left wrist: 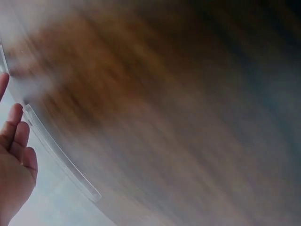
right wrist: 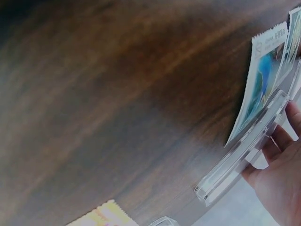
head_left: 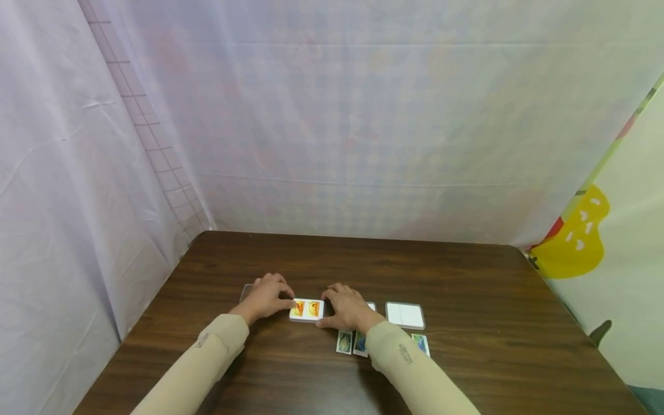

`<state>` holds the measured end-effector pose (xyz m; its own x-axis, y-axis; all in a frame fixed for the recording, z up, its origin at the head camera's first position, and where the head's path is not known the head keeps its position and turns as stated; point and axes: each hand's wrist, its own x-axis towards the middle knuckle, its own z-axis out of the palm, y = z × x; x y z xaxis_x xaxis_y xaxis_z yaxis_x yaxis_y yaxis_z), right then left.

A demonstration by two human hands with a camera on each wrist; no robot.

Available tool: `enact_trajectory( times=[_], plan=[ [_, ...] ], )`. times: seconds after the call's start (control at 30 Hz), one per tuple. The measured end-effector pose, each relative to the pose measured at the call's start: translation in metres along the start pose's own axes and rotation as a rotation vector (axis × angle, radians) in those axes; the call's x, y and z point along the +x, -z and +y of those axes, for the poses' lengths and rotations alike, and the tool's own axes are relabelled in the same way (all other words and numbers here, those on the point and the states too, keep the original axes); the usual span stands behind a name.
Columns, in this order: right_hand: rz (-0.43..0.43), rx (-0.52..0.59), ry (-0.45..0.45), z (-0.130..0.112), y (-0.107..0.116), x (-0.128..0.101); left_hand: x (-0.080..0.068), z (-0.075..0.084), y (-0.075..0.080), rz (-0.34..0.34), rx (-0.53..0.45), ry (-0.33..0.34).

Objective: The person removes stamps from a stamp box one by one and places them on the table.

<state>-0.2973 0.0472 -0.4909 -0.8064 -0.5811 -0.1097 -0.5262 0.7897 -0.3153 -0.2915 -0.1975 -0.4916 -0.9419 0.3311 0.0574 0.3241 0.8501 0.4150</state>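
Note:
A small clear case [head_left: 307, 309] with orange pictures inside lies flat on the brown table [head_left: 467, 276], between my two hands. My left hand [head_left: 284, 302] grips its left end with curled fingers and thumb. At the right end my right hand [head_left: 329, 308] holds it, thumb at the near corner. The left wrist view is blurred: my left hand [left wrist: 14, 155] lies next to a clear plastic edge [left wrist: 61, 157]. In the right wrist view my right hand [right wrist: 282, 174] touches a clear plastic case edge [right wrist: 244, 150], with a blue stamp [right wrist: 261, 80] beside it.
A second clear case [head_left: 405, 315] with a white insert lies right of my right hand. Loose stamps [head_left: 344, 341] lie by my right sleeve, one more [head_left: 421, 344] to its right. Another clear piece [head_left: 245, 292] shows behind my left hand. Cloth walls enclose the table.

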Motion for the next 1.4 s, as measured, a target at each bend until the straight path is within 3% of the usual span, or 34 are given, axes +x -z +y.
enact_trajectory(
  times=[0.63, 0.77, 0.97, 1.13, 1.23, 1.4],
  plan=[
    [0.011, -0.014, 0.008, 0.000, 0.000, 0.000, 0.007, 0.005, 0.001, -0.024, -0.004, 0.045],
    [0.014, -0.016, 0.011, 0.000, 0.000, 0.000, 0.008, 0.006, 0.002, 0.017, -0.065, 0.036],
    [0.016, -0.009, 0.015, 0.000, 0.000, 0.000, 0.002, 0.009, 0.013, 0.041, -0.242, 0.036],
    [0.018, -0.010, 0.011, 0.000, 0.000, 0.000, -0.006, 0.007, 0.025, -0.037, -0.388, 0.097],
    [0.014, -0.005, 0.012, 0.000, 0.000, -0.001, -0.012, 0.007, 0.031, -0.092, -0.416, 0.106],
    [0.009, 0.000, 0.018, 0.001, -0.001, 0.000, -0.026, 0.009, 0.033, -0.194, -0.383, 0.032]
  ],
)
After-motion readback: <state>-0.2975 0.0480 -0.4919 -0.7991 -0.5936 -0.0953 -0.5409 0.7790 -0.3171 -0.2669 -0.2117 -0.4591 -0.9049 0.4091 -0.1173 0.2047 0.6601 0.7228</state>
